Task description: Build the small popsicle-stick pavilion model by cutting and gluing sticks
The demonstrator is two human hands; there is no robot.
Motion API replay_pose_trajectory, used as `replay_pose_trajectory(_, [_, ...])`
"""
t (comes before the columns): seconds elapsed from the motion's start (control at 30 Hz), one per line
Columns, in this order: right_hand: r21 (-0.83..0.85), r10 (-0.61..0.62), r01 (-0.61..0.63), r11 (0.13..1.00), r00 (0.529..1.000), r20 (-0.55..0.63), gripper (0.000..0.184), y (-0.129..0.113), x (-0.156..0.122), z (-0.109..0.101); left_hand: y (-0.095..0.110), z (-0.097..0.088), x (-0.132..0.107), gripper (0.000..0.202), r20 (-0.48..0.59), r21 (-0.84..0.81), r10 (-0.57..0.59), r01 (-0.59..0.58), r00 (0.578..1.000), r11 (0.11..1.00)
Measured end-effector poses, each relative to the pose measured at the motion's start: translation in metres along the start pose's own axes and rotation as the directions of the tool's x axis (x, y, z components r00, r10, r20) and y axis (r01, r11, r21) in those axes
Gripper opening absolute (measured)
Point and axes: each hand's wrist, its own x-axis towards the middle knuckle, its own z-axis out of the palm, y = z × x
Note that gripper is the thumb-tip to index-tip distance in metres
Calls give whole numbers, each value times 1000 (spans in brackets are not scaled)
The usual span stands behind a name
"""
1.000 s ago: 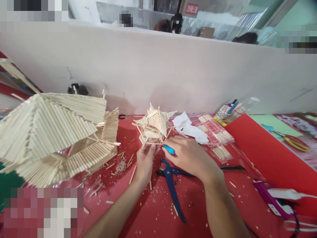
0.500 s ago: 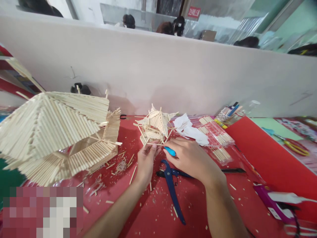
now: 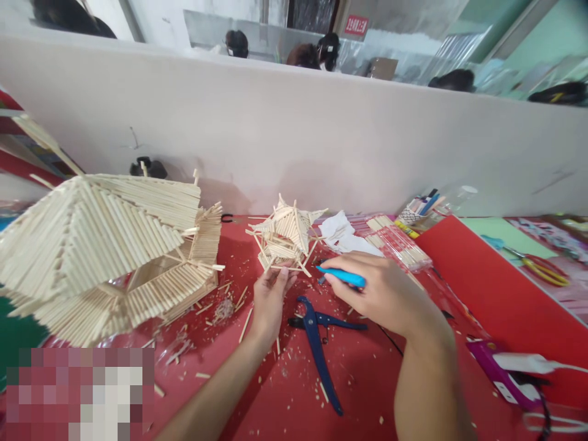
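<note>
A small pavilion-like model of pale wooden sticks (image 3: 294, 228) stands on the red table. My left hand (image 3: 270, 297) is closed at its near lower edge, thumb and fingers pinching a stick there. In my right hand (image 3: 379, 291) is a blue tool (image 3: 345, 277), its dark tip pointing left, a short way right of the model; its kind is unclear. A pair of dark blue cutters (image 3: 316, 343) lies on the table below my hands, handles spread. Left of my left hand stands a much larger stick model with a layered roof (image 3: 92, 233).
Stick offcuts (image 3: 225, 309) litter the red table (image 3: 257, 392). Behind my right hand are white tissue (image 3: 340, 231) and packed sticks (image 3: 399, 242). A pen cup (image 3: 408, 214), a red board (image 3: 496, 288) and yellow-handled pliers (image 3: 546, 269) are at right. A pale partition (image 3: 285, 122) rises behind.
My right hand has moved right, away from the small model, bringing the blue tool with it, and more of the tool shows. My left hand stays at the model's edge.
</note>
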Motion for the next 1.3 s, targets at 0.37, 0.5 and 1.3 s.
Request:
replay_pose_trajectory(0.37, [-109,198,-182,977,967,158,43,45,-13,-2,-1,-5,-5,34,6,18,-23,23,1000,1000])
replay_pose_trajectory(0.5, [-195,244,-204,959,947,209,32,49,-17,33,2,-16,-17,31,24,37,-47,46,999,998])
replay_pose_trajectory(1.3, [-255,346,-317,914,935,80,50,51,-35,118,19,-46,-45,35,70,36,62,-65,996,997])
